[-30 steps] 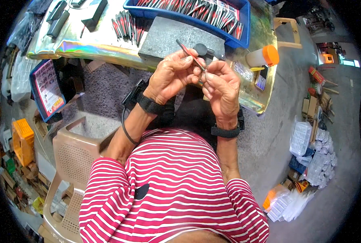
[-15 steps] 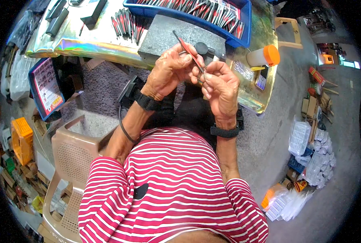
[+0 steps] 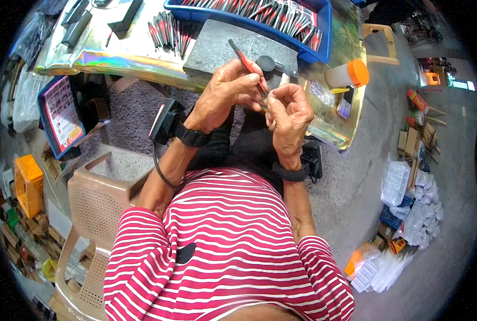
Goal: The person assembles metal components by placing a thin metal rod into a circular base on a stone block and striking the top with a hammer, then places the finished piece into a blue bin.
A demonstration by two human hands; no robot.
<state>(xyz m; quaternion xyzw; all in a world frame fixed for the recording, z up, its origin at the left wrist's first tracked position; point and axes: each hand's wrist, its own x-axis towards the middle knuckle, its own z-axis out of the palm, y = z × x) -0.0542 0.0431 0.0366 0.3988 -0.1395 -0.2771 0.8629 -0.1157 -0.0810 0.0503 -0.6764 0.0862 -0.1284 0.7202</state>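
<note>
A: ok so how big is that desk (image 3: 123, 62)?

B: Biggest thing up there, shiny gold cover. Long blue tray (image 3: 232, 16) on it, loaded with slim red, black and silvery pieces (image 3: 273, 15), then a flat grey block (image 3: 214, 47) in front.

A: And the hands?

B: Left hand (image 3: 225, 96) has its fingers closed around a red-and-black stick (image 3: 243, 59). Right hand (image 3: 290, 113) pinches the lower end, thumb against index. Can't tell if anything else is in that pinch.

A: What's the stick look like?

B: Super slim, kinda pen-like. Black upper end, bright red stretch below, top leaning left. Lower tip's mostly hidden by fingers. It's held between both hands, near the block's front edge.
</note>
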